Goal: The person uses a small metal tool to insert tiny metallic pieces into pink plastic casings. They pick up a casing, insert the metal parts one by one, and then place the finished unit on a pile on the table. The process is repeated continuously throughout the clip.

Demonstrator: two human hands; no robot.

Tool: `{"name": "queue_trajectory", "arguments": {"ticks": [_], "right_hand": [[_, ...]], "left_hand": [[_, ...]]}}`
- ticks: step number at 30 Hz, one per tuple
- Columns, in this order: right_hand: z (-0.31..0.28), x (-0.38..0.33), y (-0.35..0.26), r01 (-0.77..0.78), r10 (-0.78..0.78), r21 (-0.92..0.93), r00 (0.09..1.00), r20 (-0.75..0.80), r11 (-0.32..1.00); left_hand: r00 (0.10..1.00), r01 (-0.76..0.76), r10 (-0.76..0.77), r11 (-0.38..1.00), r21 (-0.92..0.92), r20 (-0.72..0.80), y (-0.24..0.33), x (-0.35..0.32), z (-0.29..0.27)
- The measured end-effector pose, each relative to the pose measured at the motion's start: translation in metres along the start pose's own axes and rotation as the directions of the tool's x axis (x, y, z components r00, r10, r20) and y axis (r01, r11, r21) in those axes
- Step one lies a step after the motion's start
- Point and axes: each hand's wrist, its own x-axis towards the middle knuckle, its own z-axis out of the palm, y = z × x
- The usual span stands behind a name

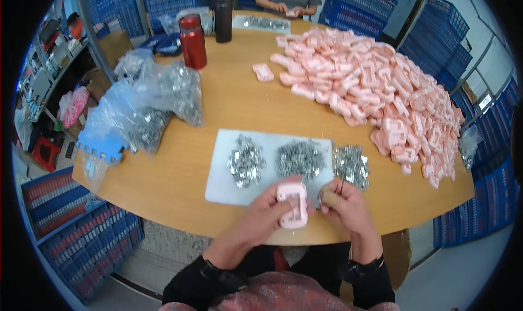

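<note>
My left hand point(267, 210) grips a pink plastic clip point(293, 204) at the near edge of the table point(229, 106), fingers curled round its left side, thumb on top. My right hand point(344, 202) is right beside it, fingertips pinched together on something small, too tiny to tell what. The clip looks light, stiff and smooth, likely a bit slippery; best held by its long edges, clear of the open middle. Just beyond my hands is a white mat point(223, 183) with three heaps of small shiny metal parts point(299, 158), the right one spilling off it. A big pile of pink clips point(381, 87) fills the right side. Clear bags of metal parts point(158, 101) sit at the left edge, over a blue foam piece point(101, 147). A red bottle point(193, 41) and a black tumbler point(223, 17) stand toward the far edge. Another person's hands point(289, 8) work at the far side. No labels are readable.
</note>
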Motion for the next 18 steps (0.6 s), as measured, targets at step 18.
{"name": "queue_trajectory", "arguments": {"ticks": [18], "right_hand": [[0.027, -0.003, -0.003, 0.215, -0.239, -0.623, 0.97, 0.046, 0.752]], "left_hand": [[0.996, 0.069, -0.067, 0.997, 0.042, -0.051, -0.004, -0.012, -0.003]]}}
